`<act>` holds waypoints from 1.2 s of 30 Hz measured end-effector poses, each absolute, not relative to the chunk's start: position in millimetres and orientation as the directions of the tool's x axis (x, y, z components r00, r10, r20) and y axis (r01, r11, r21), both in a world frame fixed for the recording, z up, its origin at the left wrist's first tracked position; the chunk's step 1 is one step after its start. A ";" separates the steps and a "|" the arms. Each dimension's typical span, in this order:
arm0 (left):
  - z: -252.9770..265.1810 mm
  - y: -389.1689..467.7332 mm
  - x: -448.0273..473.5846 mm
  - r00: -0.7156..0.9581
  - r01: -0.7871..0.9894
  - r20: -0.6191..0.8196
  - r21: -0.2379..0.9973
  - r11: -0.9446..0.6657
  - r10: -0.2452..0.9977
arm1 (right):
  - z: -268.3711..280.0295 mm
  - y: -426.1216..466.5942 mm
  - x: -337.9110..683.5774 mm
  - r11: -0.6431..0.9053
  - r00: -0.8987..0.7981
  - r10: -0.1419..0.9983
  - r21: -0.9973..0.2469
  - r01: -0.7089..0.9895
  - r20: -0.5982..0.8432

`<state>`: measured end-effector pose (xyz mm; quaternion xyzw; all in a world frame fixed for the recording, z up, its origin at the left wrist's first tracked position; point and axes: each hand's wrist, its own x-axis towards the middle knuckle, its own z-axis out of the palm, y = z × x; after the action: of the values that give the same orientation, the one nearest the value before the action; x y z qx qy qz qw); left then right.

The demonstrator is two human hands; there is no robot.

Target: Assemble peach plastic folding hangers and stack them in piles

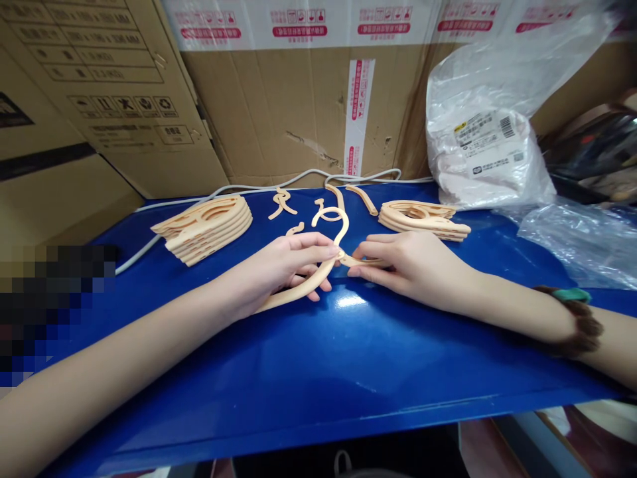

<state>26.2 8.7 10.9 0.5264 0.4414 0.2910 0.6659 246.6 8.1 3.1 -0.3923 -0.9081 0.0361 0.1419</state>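
Observation:
Between my hands is a cream plastic clothes hanger (309,287), its curved hook rising from the joint where the two arms meet. My left hand (288,265) grips it at the joint, thumb on top, with one arm running back under the palm. My right hand (405,264) pinches the other arm just right of the joint; most of that arm is hidden by the fingers. Loose hanger hooks (282,202) lie behind, along with a small piece (295,228) near my left hand and curved hanger arms (362,199).
One stack of hanger arms (209,229) stands at the left, another stack (423,220) at the right. A white cable (269,182) crosses the back of the blue table (318,372). Cardboard boxes (279,99) wall the rear; a plastic bag (485,146) sits at the back right.

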 end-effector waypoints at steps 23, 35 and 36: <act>12.1 8.7 25.5 0.476 0.128 -0.296 0.955 0.268 0.828 | 6.3 5.9 248.2 0.731 -0.688 0.681 -0.164 0.663 0.252; 12.1 8.5 26.3 0.466 0.130 -0.292 0.956 0.261 0.836 | 10.1 1.6 248.0 0.745 -0.712 0.667 -0.209 0.634 0.219; 12.4 8.2 26.5 0.465 0.132 -0.290 0.957 0.258 0.837 | 10.3 1.4 247.9 0.744 -0.711 0.668 -0.212 0.633 0.220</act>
<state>26.5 8.2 12.4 0.5471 0.4426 0.2676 0.6582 247.9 1.4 10.3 -0.3523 -0.9230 0.0603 0.1424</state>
